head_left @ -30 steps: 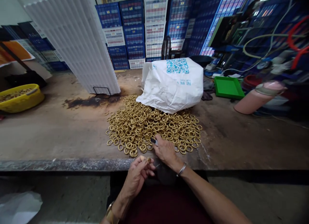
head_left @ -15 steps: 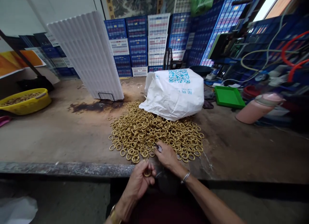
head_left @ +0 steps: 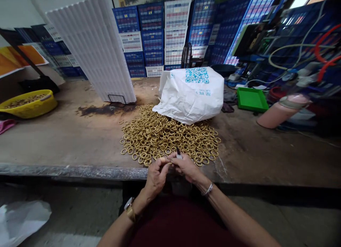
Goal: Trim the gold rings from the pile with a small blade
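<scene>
Close to the table's front edge my two hands meet, fingertips together. My left hand [head_left: 156, 176] is closed in a pinch on a brass-coloured ring [head_left: 169, 163], mostly covered by fingers. My right hand [head_left: 188, 167] is closed around a small tool with a dark pointed tip and pale grey body [head_left: 178, 154], its tip sticking up; the exact kind is unclear. The right thumb and fingertips also reach the ring. Just beyond both hands spreads a heap of similar rings [head_left: 160, 133]. A white sack [head_left: 191, 101] with blue print lies on the heap's far side.
At the left stands a yellow basin [head_left: 34, 106] holding more rings. A white corrugated panel [head_left: 93, 51] leans upright behind a wire stand [head_left: 117, 100]. To the right are a green tray [head_left: 252, 99] and a pink bottle [head_left: 279, 112]. Stacked crates [head_left: 151, 39] line the back.
My hands have come together; the left lifted its ring up to the right hand. My right hand drew back slightly from the heap with the tool, whose tip now points upward.
</scene>
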The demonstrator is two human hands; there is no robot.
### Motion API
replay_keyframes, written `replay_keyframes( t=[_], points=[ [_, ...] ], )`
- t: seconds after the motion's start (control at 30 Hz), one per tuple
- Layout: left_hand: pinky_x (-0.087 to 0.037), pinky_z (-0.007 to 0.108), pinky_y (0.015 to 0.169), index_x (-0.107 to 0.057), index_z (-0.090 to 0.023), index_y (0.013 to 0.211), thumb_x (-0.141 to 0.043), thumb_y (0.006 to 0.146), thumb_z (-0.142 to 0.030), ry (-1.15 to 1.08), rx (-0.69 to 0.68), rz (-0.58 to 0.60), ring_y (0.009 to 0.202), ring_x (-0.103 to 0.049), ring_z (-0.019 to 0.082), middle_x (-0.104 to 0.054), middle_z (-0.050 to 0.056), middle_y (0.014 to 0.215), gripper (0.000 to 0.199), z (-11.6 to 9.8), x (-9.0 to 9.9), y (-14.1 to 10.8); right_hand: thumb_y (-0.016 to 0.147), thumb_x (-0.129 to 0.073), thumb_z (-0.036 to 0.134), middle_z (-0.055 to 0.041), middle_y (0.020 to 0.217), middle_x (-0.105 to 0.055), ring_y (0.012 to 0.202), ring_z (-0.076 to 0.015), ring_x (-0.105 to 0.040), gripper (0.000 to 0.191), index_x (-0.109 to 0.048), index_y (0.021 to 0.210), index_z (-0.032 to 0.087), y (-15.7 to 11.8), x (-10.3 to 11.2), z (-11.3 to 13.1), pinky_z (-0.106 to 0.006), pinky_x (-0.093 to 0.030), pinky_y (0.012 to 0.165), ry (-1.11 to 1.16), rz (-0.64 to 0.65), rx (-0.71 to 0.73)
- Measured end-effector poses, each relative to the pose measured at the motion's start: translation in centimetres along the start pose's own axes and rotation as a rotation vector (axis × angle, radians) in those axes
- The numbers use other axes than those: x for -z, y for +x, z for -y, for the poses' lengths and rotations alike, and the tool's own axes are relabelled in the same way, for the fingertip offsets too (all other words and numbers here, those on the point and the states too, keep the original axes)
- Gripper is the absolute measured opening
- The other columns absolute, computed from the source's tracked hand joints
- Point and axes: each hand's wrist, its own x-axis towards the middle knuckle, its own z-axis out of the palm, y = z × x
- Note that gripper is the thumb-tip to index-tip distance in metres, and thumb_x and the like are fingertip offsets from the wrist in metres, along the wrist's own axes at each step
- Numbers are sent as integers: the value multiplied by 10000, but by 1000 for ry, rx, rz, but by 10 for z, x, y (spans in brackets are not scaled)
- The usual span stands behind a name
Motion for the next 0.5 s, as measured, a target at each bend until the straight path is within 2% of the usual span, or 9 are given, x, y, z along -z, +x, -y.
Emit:
replay_keyframes(
  t=[0.07,0.17,0.27,0.37,0.5],
  points=[
    [-400,233,668,-605,-170,755,-553,751,-294,-17,22,-5,666,-516,134,-596,16,705,135,-3,-3,-1,661,-558,384,77,519,-454,329,-11,-270,245,-497,738,160,-1,0,-2,-157,-168,321,-3,7,23],
    [-365,194,549,-554,-160,719,-551,753,-337,-119,132,-4,550,-445,90,-526,-19,621,180,-6,-6,-2,659,-568,427,82,504,-444,339,-18,-282,278,-468,687,169,-1,1,-5,-160,-201,327,-36,-9,85],
    [-248,164,419,-517,-156,727,-559,738,-398,-206,256,35,427,-322,48,-453,-54,549,245,-6,-7,-4,661,-571,416,84,466,-418,356,-31,-292,264,-468,660,173,1,3,-10,-167,-225,344,-118,-45,114],
    [-163,160,375,-496,-162,734,-560,726,-426,-233,347,73,384,-254,28,-440,-66,536,272,-5,-10,-6,668,-557,357,79,453,-397,386,-45,-306,201,-485,632,173,6,6,-15,-172,-247,369,-230,-78,145],
    [-148,151,358,-473,-173,717,-554,723,-444,-285,415,95,378,-260,20,-467,-60,584,283,-10,-14,-6,684,-530,311,57,496,-434,464,-62,-361,165,-512,615,162,10,11,-13,-176,-297,434,-306,-47,216]
  ],
)
